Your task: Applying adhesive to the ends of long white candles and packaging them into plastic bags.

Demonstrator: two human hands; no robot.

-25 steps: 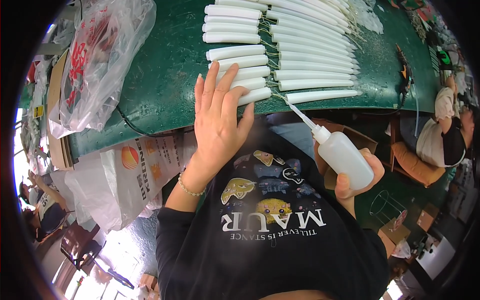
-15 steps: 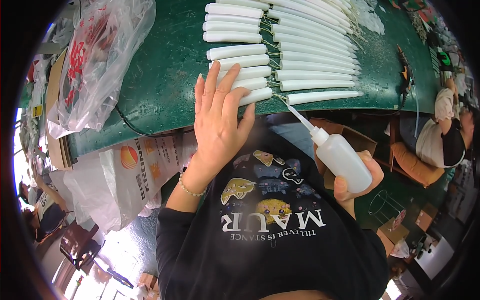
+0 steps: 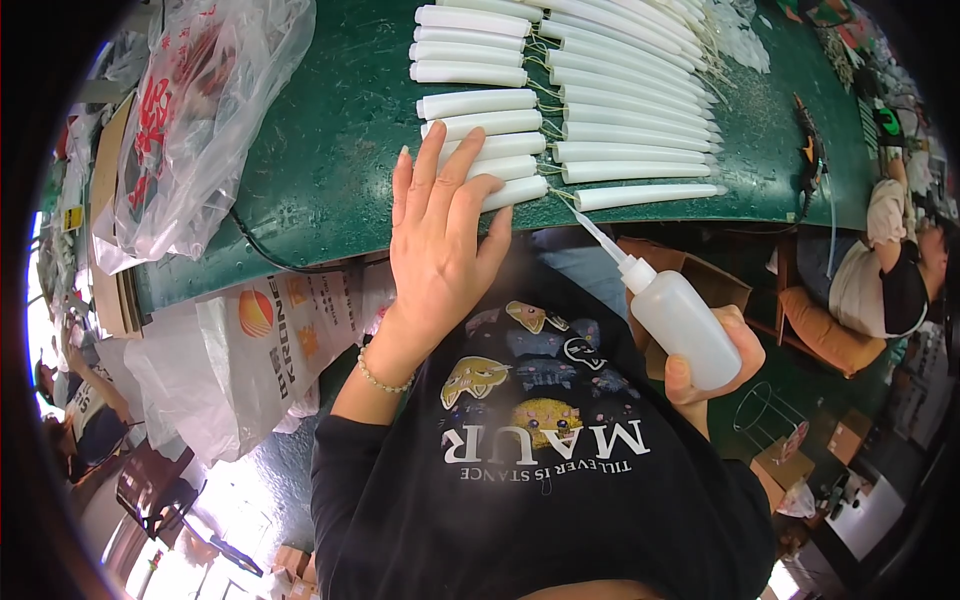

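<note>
Squeeze bottle has slid a touch L vs. earlier; R hand, fingers clamped round it, nozzle nr nearest wire. L hand, fingers apart, rests on white tubes. Prob. best: steady tip, light pressure. Green surface, plastic bag at L, cardboard box lower R.

The green desk carries a row of short white tubes beside longer, tapered white sticks, thin cords between them. A crumpled clear bag lies left; right, whitish scraps and a dark object, possibly a tool.
</note>
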